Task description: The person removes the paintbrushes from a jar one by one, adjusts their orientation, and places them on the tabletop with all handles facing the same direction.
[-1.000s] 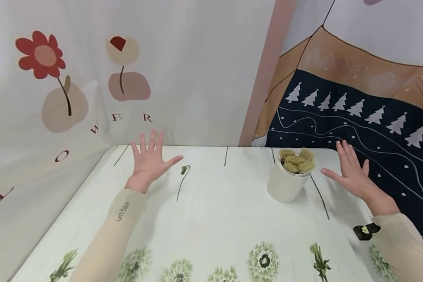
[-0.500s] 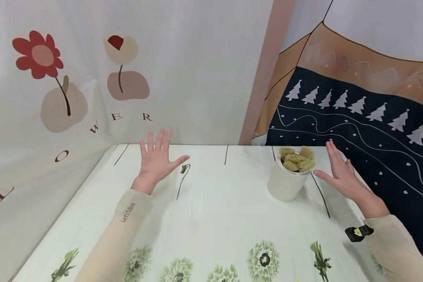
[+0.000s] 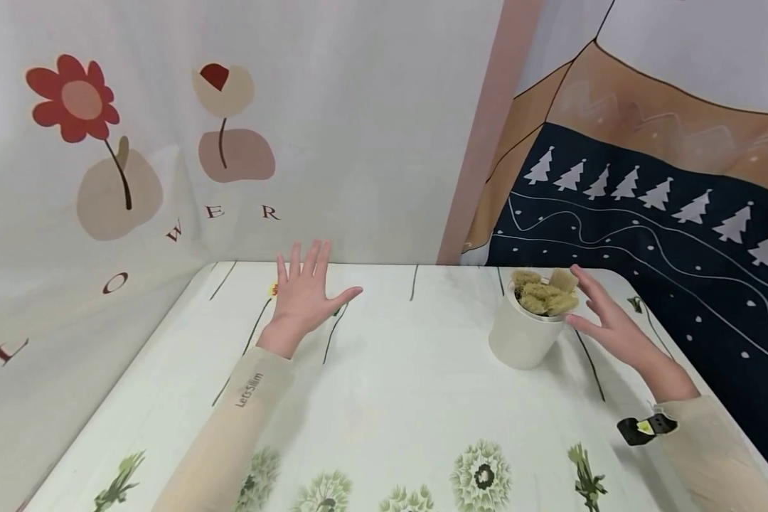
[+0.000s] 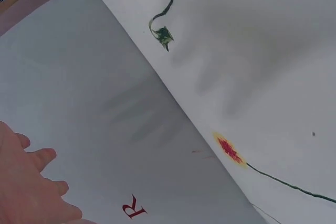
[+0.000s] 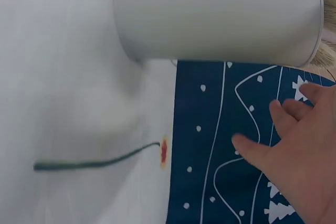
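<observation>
A white cylindrical pot (image 3: 523, 338) stands upright toward the right back of the table. Tufts of fuzzy yellow-green dried plant (image 3: 544, 293) fill its top; their exact kind is unclear. Just right of the rim is my right hand (image 3: 621, 338), thumb and fingers extended toward the pot. The right wrist view has a gap between that hand (image 5: 299, 145) and the pot (image 5: 215, 17). My left hand (image 3: 304, 299) hovers over the back left of the table with fingers spread, holding nothing. Only part of it shows in the left wrist view.
The table (image 3: 384, 398) wears a white cloth printed with flowers and stems. Behind it hangs a pale curtain (image 3: 371, 142) with red flower prints and letters. A dark cloth (image 3: 614, 213) with white tree prints borders the right side.
My right hand has moved left, right up beside the pot's rim. My left hand has also drifted right, still spread. The pot stays in place.
</observation>
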Action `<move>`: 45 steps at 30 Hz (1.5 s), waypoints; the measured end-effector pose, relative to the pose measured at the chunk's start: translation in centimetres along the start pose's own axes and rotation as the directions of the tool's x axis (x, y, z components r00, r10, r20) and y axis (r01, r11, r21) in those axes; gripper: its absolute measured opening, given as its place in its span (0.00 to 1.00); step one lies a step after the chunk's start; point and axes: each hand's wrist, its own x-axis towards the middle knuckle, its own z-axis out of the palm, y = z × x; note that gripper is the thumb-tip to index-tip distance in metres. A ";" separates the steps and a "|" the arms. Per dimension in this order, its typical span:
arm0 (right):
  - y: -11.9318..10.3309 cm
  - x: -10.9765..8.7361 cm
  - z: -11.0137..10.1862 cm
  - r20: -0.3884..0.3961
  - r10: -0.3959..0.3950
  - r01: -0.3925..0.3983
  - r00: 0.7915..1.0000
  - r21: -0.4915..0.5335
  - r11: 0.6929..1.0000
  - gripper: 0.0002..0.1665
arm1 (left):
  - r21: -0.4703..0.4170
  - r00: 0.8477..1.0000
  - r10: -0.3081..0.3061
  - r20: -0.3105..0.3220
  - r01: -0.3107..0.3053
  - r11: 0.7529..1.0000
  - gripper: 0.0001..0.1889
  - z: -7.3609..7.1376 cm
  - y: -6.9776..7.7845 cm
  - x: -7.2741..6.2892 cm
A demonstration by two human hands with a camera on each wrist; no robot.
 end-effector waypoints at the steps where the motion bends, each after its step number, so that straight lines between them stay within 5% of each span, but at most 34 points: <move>1: -0.1 0.0 0.1 0.003 0.006 -0.006 1.000 0.000 1.000 0.47 | 0.002 1.000 0.003 -0.001 -0.003 1.000 0.57 0.1 0.2 0.0; 12: -0.1 -0.3 0.4 -0.011 0.020 -0.018 1.000 0.131 0.991 0.37 | -0.025 0.999 0.033 -0.011 -0.033 0.999 0.56 0.8 1.9 0.2; 21: 0.4 -0.6 0.7 -0.012 0.014 -0.012 1.000 0.199 0.980 0.38 | -0.189 0.997 0.070 -0.020 -0.072 0.979 0.54 0.8 4.7 0.1; 34: 0.4 -0.4 1.0 0.005 0.025 -0.025 1.000 0.189 0.982 0.38 | -0.364 0.996 0.090 -0.012 -0.088 0.927 0.48 1.8 7.1 -0.1; 45: 0.0 0.1 0.9 0.004 0.053 -0.053 0.999 0.127 0.991 0.38 | -0.431 0.997 0.082 0.006 -0.071 0.900 0.47 3.0 9.1 0.7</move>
